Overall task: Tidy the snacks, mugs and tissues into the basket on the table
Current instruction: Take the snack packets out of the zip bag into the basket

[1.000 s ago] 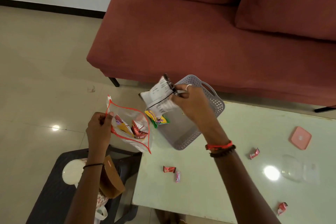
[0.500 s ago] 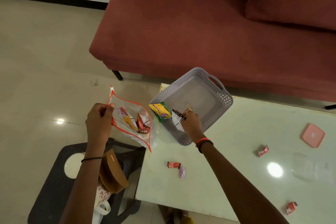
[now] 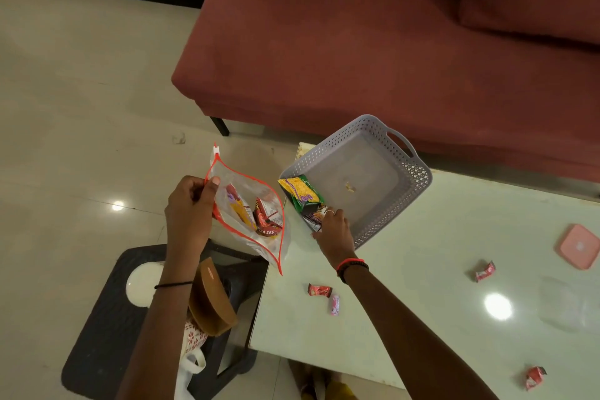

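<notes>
A grey perforated basket sits at the table's far left corner. A yellow-green snack packet lies in its near-left corner. My right hand reaches into the basket there and pinches a dark-and-white snack packet low against the basket floor. My left hand pinches the red-edged rim of a clear zip bag, held open beyond the table's left edge. A red packet and a yellow-purple packet remain inside the bag.
Small wrapped candies lie on the pale table: a red one, a pink one, more red ones at the right. A pink lid sits far right. A dark stool with a brown box stands below left. A red sofa is behind.
My right hand has carried the dark-and-white packet from above the basket down into its near-left corner. The left hand keeps the bag open in the same place.
</notes>
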Available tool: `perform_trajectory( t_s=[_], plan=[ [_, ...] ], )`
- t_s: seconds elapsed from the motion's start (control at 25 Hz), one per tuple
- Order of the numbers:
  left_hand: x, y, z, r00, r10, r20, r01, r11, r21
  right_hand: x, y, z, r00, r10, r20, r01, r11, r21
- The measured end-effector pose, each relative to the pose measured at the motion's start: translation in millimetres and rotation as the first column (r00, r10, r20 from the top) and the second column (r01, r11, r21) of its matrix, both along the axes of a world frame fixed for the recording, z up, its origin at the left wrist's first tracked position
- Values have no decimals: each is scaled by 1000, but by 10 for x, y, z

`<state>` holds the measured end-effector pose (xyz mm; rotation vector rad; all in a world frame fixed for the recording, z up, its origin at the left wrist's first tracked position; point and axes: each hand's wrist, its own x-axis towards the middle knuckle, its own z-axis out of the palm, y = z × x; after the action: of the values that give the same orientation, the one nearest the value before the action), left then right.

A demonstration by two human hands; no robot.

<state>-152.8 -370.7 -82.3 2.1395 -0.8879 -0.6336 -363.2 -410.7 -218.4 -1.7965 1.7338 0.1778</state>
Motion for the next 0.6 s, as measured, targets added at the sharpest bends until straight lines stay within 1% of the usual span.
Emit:
perform_trajectory(
  t_s=[0.08,0.16,0.2,0.28,0.32,0.36,0.4,0.44,0.52,0.56,0.6],
  plan=[
    [-11,27,28,1000,5,-1,-5,1000,10,-33,-69,203,999,-32,29,31,999,37],
    [-44,67,54,1000,5,-6,-5,1000,19,-18,-153,553,980,-131,149,132,991,-1],
    [-74,86,63,1000,0,-5,0,1000,20,4,-169,772,952,-188,243,205,978,-44],
    [-139,115,99,1000,-16,15,15,1000,19,112,-108,1313,853,-208,479,305,943,-135],
    [-175,128,121,999,-22,26,21,1000,21,186,-29,1608,787,-171,593,295,948,-119],
    [-210,140,150,999,-23,37,23,999,25,279,63,1874,709,-142,690,243,969,-51],
    [-241,156,190,999,-21,43,20,999,29,368,148,2048,676,-126,726,153,988,29],
    [-270,174,232,999,-19,46,18,999,29,466,207,2141,702,-75,708,32,997,73],
    [-337,231,314,999,-24,40,23,1000,16,640,198,2173,841,104,531,-174,981,82],
    [-377,262,354,999,-29,27,29,1000,8,716,167,2114,874,152,461,-225,969,106],
    [-422,291,404,999,-31,10,31,1000,2,789,125,2014,887,184,424,-257,959,123]
  ],
)
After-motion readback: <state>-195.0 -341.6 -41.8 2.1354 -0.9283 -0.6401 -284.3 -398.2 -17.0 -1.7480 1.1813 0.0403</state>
